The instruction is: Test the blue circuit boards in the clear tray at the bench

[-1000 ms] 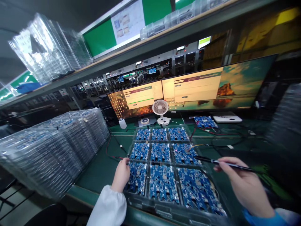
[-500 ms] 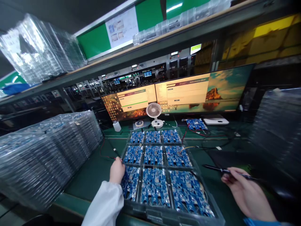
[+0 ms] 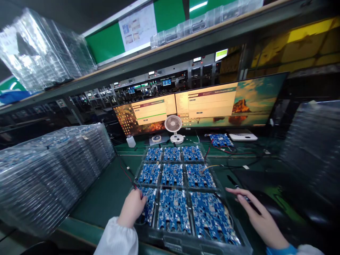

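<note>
Two bare hands work at the near edge of a clear plastic tray point(image 3: 186, 244) holding nine blue circuit boards in three rows. At the tray's near-left corner, the left hand point(image 3: 132, 208), in a white sleeve, curls loosely over the nearest left board point(image 3: 149, 209), its fingertips resting on that board's edge; whether anything is pinched between them cannot be told. Red and black wires point(image 3: 129, 175) run from beside this hand across the green tabletop point(image 3: 106, 198). To the tray's right, the right hand point(image 3: 256, 216) lies flat with fingers stretched out and spread, palm down over a thin black pen-like tool point(image 3: 243, 193) whose tip pointing away shows just past the fingertips; the hand rests on it rather than gripping it. The near-right board point(image 3: 212, 216) sits just left of this hand.

Farther back, a separate board point(image 3: 221, 140) with red wires lies near a white box point(image 3: 243, 136). A small white fan point(image 3: 173, 125) stands before two wide monitors point(image 3: 207, 104). Stacks of clear trays point(image 3: 53, 170) fill the left side, and more sit on the shelf point(image 3: 170, 53) above.
</note>
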`<state>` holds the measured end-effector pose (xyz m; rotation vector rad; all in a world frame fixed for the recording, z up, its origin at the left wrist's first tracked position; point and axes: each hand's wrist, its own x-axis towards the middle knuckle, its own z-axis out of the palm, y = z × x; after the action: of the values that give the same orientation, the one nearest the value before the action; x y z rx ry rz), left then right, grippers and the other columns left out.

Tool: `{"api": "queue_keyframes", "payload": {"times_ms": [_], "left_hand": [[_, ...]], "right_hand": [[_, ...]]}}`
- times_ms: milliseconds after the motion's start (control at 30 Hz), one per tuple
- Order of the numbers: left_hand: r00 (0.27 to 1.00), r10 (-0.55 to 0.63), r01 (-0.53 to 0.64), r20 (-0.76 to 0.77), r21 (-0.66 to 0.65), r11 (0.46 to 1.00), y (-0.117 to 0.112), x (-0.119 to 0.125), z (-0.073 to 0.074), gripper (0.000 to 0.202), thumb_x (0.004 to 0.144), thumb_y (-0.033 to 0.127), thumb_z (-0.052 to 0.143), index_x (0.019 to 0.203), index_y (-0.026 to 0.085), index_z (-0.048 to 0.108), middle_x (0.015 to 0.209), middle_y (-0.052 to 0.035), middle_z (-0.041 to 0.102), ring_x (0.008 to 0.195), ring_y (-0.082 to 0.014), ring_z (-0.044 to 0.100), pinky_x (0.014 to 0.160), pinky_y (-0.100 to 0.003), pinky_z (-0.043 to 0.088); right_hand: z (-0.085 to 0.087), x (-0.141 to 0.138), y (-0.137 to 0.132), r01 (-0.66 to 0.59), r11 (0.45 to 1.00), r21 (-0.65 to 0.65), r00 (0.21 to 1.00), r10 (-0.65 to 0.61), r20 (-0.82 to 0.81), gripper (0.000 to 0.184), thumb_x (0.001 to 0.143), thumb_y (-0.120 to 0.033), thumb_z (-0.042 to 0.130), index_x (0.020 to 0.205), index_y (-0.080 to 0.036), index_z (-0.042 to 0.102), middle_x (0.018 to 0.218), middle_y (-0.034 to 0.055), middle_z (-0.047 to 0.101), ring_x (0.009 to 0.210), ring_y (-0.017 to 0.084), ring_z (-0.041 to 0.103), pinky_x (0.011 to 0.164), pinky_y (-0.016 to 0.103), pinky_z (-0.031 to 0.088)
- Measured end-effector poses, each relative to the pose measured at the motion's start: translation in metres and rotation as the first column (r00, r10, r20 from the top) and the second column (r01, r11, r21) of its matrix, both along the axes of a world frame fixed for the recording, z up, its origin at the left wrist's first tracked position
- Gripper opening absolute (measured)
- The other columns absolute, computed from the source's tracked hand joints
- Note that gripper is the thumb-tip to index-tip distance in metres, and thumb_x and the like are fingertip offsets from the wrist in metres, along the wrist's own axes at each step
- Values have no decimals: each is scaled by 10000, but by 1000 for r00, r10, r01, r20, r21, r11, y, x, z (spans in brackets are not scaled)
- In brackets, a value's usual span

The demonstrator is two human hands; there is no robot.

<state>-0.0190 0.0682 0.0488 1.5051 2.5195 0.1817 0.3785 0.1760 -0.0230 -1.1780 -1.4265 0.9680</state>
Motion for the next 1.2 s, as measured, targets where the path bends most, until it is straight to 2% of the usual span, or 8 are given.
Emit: {"api": "queue_keyframes", "payload": {"times_ms": [67,133,267,500,700,967,1100,1200], "left_hand": [[998,-2,0,-55,-40,999,1,4,1,194,894,219,485,891,129,656,976,-138,696,905,-232,664,801,-308,454],[996,-19,12,-89,-76,997,3,7,2,233,916,189,439,982,103,646,1040,-162,684,964,-250,667,850,-327,459],[996,-21,11,-87,-109,994,5,13,3,257,925,155,425,1089,55,597,1149,-204,636,990,-268,671,872,-348,459],[998,46,-47,-30,-36,998,4,12,0,250,976,162,327,1044,69,549,1089,-175,627,959,-221,658,828,-296,436],[1000,-3,4,-13,93,996,0,11,0,223,976,227,331,911,156,531,979,-111,602,909,-211,622,841,-303,424],[983,-72,36,170,205,978,1,17,3,176,953,262,362,817,216,464,891,-59,604,875,-208,591,816,-308,429],[972,-86,39,217,212,977,2,17,-10,158,939,257,382,820,212,475,850,-51,613,825,-203,597,797,-316,450],[986,-87,35,143,333,942,2,18,-23,115,898,218,429,844,184,524,988,-115,614,974,-232,602,896,-349,461]], "right_hand": [[-6,-3,-1,-95,995,15,985,92,147,500,757,-693,582,1010,-268,655,1278,72,631,1229,298,552,1108,508,385],[-13,-8,-2,-178,984,14,957,170,234,490,761,-653,583,1059,-267,628,1379,85,555,1277,311,513,1111,548,358],[-25,-20,-7,-244,968,62,924,213,317,418,802,-547,538,1097,-258,601,1450,90,478,1366,298,408,1141,569,284],[-32,-26,-9,-213,976,55,941,189,281,373,841,-541,476,1051,-261,604,1457,82,472,1378,304,388,1137,587,292],[-29,-32,-8,-212,977,37,956,199,214,351,837,-545,497,1018,-262,601,1448,83,485,1371,294,402,1143,567,291],[-28,-54,-1,-204,977,65,963,188,193,334,843,-519,495,1025,-254,587,1434,90,499,1353,276,429,1141,548,298],[-28,-66,1,-210,975,74,961,192,197,324,846,-476,485,1053,-250,587,1424,89,508,1356,264,425,1134,539,314],[-28,-69,3,-215,974,77,959,196,207,324,846,-438,464,1081,-244,573,1441,90,488,1355,256,426,1143,541,299]]}}
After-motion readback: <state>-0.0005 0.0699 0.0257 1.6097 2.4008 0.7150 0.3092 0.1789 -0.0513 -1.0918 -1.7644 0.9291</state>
